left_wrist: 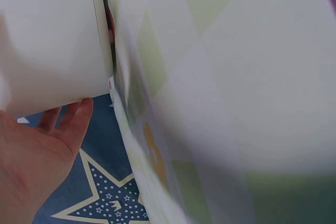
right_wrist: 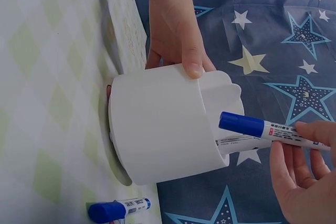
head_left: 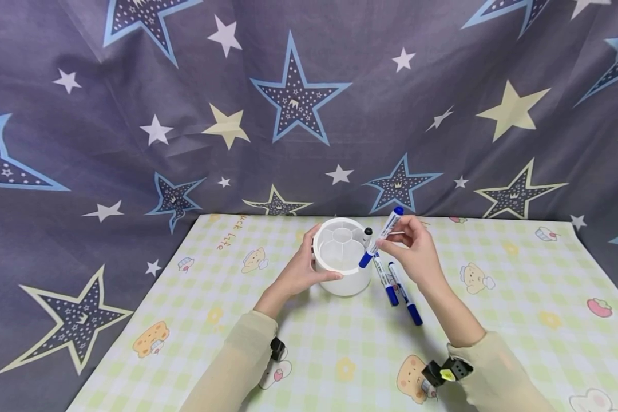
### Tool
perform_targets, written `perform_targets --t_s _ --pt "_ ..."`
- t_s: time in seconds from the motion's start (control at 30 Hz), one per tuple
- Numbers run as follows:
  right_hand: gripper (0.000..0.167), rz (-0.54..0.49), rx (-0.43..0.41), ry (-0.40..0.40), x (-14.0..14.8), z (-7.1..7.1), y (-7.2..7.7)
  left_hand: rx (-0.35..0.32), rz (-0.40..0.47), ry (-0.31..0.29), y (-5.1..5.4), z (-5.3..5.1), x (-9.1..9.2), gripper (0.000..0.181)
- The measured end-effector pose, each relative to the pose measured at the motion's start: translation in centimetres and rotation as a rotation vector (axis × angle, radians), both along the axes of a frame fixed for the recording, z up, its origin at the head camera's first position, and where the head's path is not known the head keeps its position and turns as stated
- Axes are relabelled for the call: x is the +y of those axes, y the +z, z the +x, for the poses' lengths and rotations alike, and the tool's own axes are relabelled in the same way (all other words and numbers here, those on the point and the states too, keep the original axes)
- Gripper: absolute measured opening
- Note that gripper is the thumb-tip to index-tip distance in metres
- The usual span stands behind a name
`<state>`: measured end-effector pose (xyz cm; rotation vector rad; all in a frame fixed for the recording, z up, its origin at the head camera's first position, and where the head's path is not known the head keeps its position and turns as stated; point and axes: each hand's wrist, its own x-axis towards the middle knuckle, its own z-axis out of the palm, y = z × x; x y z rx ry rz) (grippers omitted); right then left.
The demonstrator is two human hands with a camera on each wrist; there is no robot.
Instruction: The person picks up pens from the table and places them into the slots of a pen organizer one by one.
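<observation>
The white holder (head_left: 345,284) stands on the bench (head_left: 298,366), its left side gripped by the left hand (head_left: 300,268), thumb at the rim. At the holder's right rim, the right hand (head_left: 417,252) pinches a blue marker (head_left: 383,233), tilted cap-down. A black-capped marker (head_left: 368,234) stands inside the holder; two other markers (head_left: 385,277) lie just right of it. The held marker looks light, stiff and slightly slippery, best pinched mid-barrel; the holder seems rigid, best steadied by its wall.

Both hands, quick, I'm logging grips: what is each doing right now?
Left hand: holding the white cylindrical divided holder.
Right hand: holding a white marker with a blue cap, pinched.
</observation>
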<state>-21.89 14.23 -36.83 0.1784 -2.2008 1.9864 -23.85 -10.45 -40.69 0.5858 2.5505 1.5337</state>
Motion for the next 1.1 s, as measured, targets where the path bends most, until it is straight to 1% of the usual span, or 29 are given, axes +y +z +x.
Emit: perform_targets --t_s 0.07,0.17,0.3,0.33,0.43,0.63,0.9,1.1 --pt "0.032 0.004 0.002 -0.001 0.0 0.0 -0.1 -0.004 -0.003 0.001 -0.1 -0.1 0.0 0.116" --pt "0.030 0.013 0.003 0.001 -0.1 -0.1 -0.4 -0.008 0.004 0.009 -1.6 -1.1 -0.1 0.119" --pt "0.030 0.015 0.001 -0.003 -0.4 -0.2 -0.6 0.005 0.021 0.026 -3.8 -2.3 -0.3 0.122" --pt "0.030 0.013 0.000 -0.004 -0.5 -0.2 -0.6 0.012 0.028 0.029 -3.9 -2.4 -0.3 0.122" --pt "0.030 0.019 -0.009 -0.004 -0.7 -0.2 -0.8 0.021 0.032 0.032 -4.1 -2.4 -0.4 0.121" --pt "0.031 0.061 -0.016 0.003 -1.0 -0.1 -1.0 0.030 0.027 0.032 -4.2 -2.4 -0.4 0.120" --pt "0.029 0.094 0.044 0.031 -1.0 -0.1 -1.4 0.029 0.021 0.039 -4.2 -2.5 -0.4 0.120" --pt "0.027 0.101 0.050 0.029 -0.8 -0.1 -1.6 0.036 0.028 0.031 -4.2 -2.5 -0.4 0.120"
